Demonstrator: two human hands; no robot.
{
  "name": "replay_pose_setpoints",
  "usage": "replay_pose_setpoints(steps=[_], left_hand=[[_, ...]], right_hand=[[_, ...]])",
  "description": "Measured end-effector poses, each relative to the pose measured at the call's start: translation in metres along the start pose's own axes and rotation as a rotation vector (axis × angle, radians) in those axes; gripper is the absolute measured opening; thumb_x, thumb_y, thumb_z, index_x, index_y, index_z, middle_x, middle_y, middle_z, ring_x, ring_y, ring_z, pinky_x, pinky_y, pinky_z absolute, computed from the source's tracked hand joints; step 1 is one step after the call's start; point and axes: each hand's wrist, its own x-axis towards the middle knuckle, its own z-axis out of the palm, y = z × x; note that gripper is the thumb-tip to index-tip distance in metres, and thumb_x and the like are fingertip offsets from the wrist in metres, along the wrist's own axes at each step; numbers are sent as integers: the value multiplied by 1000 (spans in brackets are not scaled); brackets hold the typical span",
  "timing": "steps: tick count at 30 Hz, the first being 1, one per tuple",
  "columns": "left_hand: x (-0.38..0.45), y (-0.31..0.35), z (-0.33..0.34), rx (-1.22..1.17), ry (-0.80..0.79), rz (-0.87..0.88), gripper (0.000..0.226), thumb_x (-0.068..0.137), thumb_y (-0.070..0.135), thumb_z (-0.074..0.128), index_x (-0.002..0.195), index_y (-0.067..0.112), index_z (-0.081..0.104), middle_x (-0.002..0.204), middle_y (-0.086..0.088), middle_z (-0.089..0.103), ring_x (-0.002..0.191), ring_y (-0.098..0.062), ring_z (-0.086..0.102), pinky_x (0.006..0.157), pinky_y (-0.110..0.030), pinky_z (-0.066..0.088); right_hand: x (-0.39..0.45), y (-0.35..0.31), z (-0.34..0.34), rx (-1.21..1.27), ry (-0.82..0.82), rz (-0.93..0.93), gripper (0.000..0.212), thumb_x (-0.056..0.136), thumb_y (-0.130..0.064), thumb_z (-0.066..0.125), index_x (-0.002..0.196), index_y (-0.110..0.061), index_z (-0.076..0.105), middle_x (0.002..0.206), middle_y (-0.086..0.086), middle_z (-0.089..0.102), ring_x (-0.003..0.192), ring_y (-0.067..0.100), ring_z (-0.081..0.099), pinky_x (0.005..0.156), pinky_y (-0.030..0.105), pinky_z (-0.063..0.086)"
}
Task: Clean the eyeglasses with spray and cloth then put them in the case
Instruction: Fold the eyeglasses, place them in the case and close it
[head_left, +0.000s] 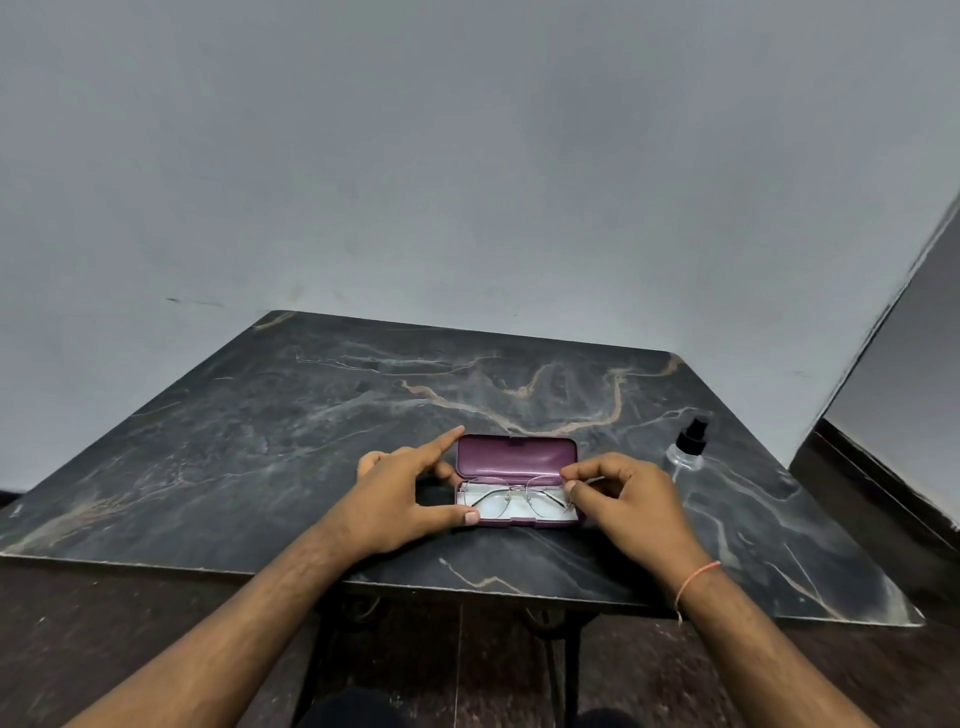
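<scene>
1. Head view: right hand (631, 501) has thumb and forefinger curled, pinching the right end of the eyeglasses (511, 496).
2. Left hand (400, 496) spreads wide around the left end of the case (517, 480), thumb at the near corner, forefinger straight along the lid's far corner.
3. Between both hands, the eyeglasses lie folded in the open purple case on white lining.
4. Beyond the right hand, a clear spray bottle (687, 451) lies on the marble table (311, 415), apart from the case.
</scene>
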Motion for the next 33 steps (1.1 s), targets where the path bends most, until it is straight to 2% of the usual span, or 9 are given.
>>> replay_pose_setpoints(steps=[2,5,7,12,19,26,28,30,33], left_hand=[[-1,-1,1,21,14,12,105,77,70,83,165,51,30,110,36,72,123,14,54,120,-29,16],[-4,-2,1,48,34,38,108,72,82,77,164,54,27,110,39,69,121,18,51,113,-14,8],[-5,-2,2,60,33,52,110,70,86,72,165,54,26,111,39,69,122,17,51,111,-11,6],[-6,-3,3,72,40,72,108,74,83,74,166,53,25,116,39,69,125,15,50,113,-14,8],[-5,-4,4,60,40,89,106,68,91,66,161,61,23,126,45,61,126,17,48,113,-14,6],[-4,-5,4,54,42,93,107,68,94,65,160,61,23,125,43,62,126,16,48,114,-18,9],[-4,-5,4,47,42,96,107,67,97,64,160,62,23,125,42,62,127,16,49,115,-18,9],[-4,-5,3,45,44,99,105,67,94,66,158,63,23,125,41,63,127,17,48,115,-19,9],[-4,-4,3,41,52,104,101,68,90,69,155,66,23,123,40,65,127,18,49,115,-18,9]], right_hand=[[-2,0,1,-28,0,-21,20,89,-12,85,87,-32,85,88,-18,81,74,5,75,73,22,58],[-3,-3,3,-73,10,-61,19,88,-11,85,90,-30,86,89,-17,80,77,2,74,72,13,54],[-4,-5,3,-107,12,-73,18,89,-11,84,91,-29,86,90,-16,79,79,0,73,72,10,53],[-8,-20,0,-265,-13,-168,16,90,-13,80,97,-27,86,93,-14,75,81,2,71,81,24,57],[-9,-35,-2,-460,-64,-201,23,93,-16,71,105,-28,86,105,-15,74,95,6,67,85,19,47],[-9,-42,-3,-535,-68,-216,26,93,-16,68,111,-26,84,110,-14,74,101,10,70,91,29,55],[-9,-43,-4,-535,-43,-235,27,93,-15,68,113,-24,83,110,-14,73,99,9,70,89,27,55],[-8,-46,-4,-515,16,-283,28,90,-15,69,114,-24,82,109,-13,72,96,10,70,88,31,58],[-6,-50,-6,-480,57,-414,44,89,-34,68,132,-25,73,124,-12,65,112,11,65,91,34,60]])
